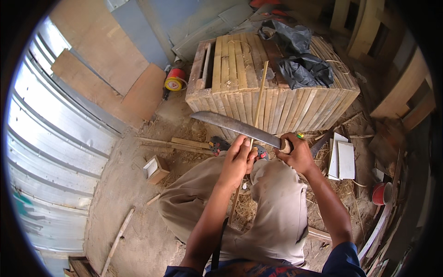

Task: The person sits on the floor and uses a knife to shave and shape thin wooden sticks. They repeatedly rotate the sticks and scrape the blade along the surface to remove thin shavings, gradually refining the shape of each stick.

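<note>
biggest thing i see on my remote feed is a slatted wooden stack (pixel 221 104), with crumpled black plastic (pixel 305 71) on top. next down is the machete (pixel 230 123): the right hand (pixel 297 151) has its fingers wrapped round the grip, blade pointing left. smallest is the thin wooden strip (pixel 262 87), pinched in the fingers of the left hand (pixel 236 160) between the knees (pixel 279 180). blade crosses it just above; can't tell if they touch.
</note>
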Available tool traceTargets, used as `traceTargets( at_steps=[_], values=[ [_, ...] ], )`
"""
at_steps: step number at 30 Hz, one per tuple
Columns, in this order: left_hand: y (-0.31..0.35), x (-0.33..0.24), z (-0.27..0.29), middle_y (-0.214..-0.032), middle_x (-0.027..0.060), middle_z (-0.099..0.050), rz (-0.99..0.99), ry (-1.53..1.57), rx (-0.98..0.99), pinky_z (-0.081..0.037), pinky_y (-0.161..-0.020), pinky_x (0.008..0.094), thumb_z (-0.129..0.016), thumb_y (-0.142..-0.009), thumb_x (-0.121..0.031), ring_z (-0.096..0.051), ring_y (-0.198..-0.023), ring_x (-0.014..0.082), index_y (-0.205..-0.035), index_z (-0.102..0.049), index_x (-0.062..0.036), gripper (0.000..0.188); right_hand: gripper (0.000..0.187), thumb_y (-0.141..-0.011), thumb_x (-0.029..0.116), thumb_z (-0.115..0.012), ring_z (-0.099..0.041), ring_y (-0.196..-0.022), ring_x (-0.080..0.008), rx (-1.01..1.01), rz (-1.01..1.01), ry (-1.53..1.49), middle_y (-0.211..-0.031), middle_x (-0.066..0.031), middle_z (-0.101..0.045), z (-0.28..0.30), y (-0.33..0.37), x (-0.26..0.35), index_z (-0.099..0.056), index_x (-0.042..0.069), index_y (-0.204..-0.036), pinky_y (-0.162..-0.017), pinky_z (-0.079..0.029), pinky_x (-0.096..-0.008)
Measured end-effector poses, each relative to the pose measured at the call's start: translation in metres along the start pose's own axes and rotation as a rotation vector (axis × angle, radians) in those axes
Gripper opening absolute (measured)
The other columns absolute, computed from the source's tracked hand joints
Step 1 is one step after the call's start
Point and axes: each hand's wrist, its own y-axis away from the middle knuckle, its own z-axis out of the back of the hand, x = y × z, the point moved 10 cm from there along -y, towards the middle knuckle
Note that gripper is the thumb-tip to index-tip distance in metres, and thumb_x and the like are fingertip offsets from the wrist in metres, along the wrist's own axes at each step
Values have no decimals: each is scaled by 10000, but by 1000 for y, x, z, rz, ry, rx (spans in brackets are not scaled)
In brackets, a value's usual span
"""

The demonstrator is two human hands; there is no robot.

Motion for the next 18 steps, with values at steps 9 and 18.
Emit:
traceTargets(
  at_steps=[9,18],
  values=[
    [-28,34,-10,-791,6,-539,-180,-337,6,-423,-619,258,-470,-1033,-154,-486,-658,111,-1334,-567,-55,331,401,-712,50,-734,-681,-824,-387,188,169,149,-886,-220,-679,-32,24,-56,-607,65,-1091,-731,-547,-446],
    [63,73,27,-743,14,-498,-97,-458,-13,-413,-630,255,-457,-1019,-70,-465,-674,95,-1356,-499,24,352,452,-715,-33,-685,-665,-877,-414,110,57,86,-977,-209,-689,-12,38,-78,-618,100,-1142,-736,-540,-458]
  ],
)
